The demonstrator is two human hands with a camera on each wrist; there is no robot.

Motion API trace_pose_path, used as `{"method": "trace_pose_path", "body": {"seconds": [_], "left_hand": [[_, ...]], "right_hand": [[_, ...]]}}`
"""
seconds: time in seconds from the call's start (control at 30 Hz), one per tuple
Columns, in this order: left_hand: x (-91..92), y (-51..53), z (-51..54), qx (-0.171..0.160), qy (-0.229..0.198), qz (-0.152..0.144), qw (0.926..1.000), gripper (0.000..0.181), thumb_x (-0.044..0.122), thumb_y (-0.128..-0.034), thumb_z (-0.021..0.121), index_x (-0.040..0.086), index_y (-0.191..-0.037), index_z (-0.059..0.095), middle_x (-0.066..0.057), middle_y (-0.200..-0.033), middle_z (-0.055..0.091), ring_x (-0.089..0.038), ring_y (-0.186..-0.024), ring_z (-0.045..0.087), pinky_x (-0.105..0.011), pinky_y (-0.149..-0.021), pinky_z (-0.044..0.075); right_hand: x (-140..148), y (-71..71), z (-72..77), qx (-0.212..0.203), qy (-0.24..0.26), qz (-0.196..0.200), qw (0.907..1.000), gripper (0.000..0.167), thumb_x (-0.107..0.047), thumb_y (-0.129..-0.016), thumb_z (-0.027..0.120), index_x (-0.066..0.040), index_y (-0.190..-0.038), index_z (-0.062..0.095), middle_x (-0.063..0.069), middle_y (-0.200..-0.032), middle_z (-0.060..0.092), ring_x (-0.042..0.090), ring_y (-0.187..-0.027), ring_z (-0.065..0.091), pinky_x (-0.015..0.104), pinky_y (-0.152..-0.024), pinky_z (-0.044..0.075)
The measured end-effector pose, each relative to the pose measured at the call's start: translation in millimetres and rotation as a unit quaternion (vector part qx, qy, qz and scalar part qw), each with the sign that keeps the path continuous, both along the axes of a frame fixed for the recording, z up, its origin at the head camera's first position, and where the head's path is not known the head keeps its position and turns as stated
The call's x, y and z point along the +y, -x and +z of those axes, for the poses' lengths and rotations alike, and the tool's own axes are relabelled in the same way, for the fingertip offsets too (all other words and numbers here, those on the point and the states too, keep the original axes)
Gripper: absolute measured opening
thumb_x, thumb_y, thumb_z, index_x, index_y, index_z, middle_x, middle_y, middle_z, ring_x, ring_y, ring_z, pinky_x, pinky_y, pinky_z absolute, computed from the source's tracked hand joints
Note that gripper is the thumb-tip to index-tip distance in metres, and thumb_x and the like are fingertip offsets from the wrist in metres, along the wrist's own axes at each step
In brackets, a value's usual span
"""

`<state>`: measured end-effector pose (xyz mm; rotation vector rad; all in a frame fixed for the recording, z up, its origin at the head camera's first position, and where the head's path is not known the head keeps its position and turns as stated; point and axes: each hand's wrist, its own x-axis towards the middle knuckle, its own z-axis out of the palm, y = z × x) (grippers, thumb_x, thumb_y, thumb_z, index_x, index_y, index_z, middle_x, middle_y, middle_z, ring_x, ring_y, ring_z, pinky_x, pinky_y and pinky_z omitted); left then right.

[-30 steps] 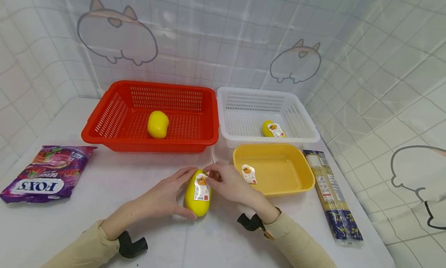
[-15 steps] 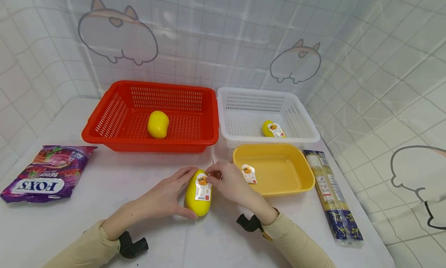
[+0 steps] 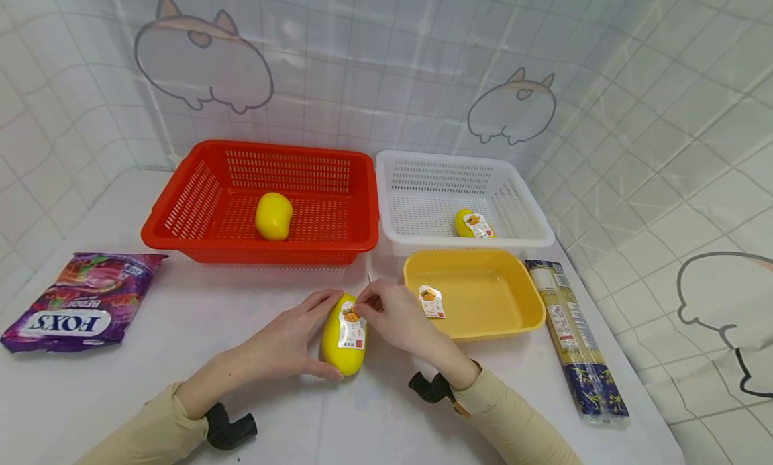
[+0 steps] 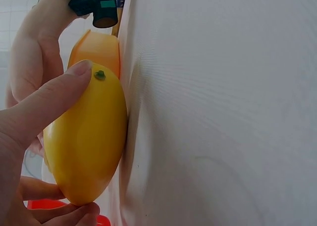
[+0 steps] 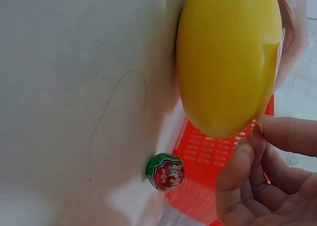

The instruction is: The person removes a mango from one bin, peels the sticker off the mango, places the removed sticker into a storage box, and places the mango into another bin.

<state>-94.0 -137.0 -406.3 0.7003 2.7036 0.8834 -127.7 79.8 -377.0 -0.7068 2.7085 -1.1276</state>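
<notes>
A yellow mango (image 3: 331,341) lies on the white table, its long side pointing away from me. My left hand (image 3: 280,344) holds it from the left, thumb at the near end beside the green stem spot (image 4: 100,75) and fingers at the far end. On its upper side is a white mango sticker (image 3: 351,334). My right hand (image 3: 401,321), fingers curled, pinches the sticker's far right edge between thumb and forefinger, as far as the head view shows. From the right wrist the mango (image 5: 225,62) hides most of the sticker.
A red basket (image 3: 284,253) with another mango (image 3: 274,215) stands behind. Beside it, a white basket (image 3: 392,237) holds a stickered mango (image 3: 465,223). A yellow tray (image 3: 495,307) has a sticker (image 3: 431,302) inside. Also around: purple bag (image 3: 84,300), noodle packs (image 3: 576,344), lollipop (image 5: 166,172).
The sticker on the mango has shifted very slightly to the right, and the right hand has moved a little at its far edge. The left hand keeps its place.
</notes>
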Motion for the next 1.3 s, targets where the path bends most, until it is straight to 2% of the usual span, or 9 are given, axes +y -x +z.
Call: {"method": "trace_pose_path", "body": {"seconds": [0.33, 1.07, 1.3], "left_hand": [[-1.0, 0.3, -0.8, 0.003, 0.002, -0.001, 1.0, 0.123, 0.061, -0.0638, 0.087, 0.005, -0.157, 0.029, -0.013, -0.158, 0.033, -0.033, -0.138, 0.044, -0.056, -0.107, 0.044], [-2.6, 2.0, -1.5, 0.008, -0.001, -0.004, 1.0, 0.123, 0.061, -0.063, 0.088, 0.004, -0.156, 0.03, -0.013, -0.159, 0.034, -0.033, -0.138, 0.044, -0.055, -0.108, 0.044], [-4.1, 3.7, -1.9, -0.008, 0.004, 0.006, 0.9999, 0.125, 0.065, -0.0625, 0.086, 0.005, -0.156, 0.03, -0.014, -0.16, 0.032, -0.035, -0.14, 0.042, -0.057, -0.109, 0.042]], "right_hand": [[-0.6, -3.0, -4.1, 0.011, 0.001, 0.003, 0.9999, 0.006, -0.015, -0.095, 0.069, -0.009, -0.095, 0.066, -0.004, -0.076, 0.059, 0.011, -0.066, 0.05, 0.019, -0.057, 0.044], [-2.7, -5.9, -2.4, 0.02, -0.002, 0.0, 0.9998, 0.005, -0.014, -0.095, 0.068, -0.01, -0.096, 0.065, -0.004, -0.08, 0.06, 0.013, -0.07, 0.051, 0.019, -0.06, 0.044], [-1.6, -7.0, -0.3, 0.033, 0.015, 0.006, 0.9993, 0.005, -0.013, -0.096, 0.066, -0.008, -0.095, 0.064, -0.003, -0.081, 0.061, 0.012, -0.071, 0.051, 0.02, -0.062, 0.046]]}}
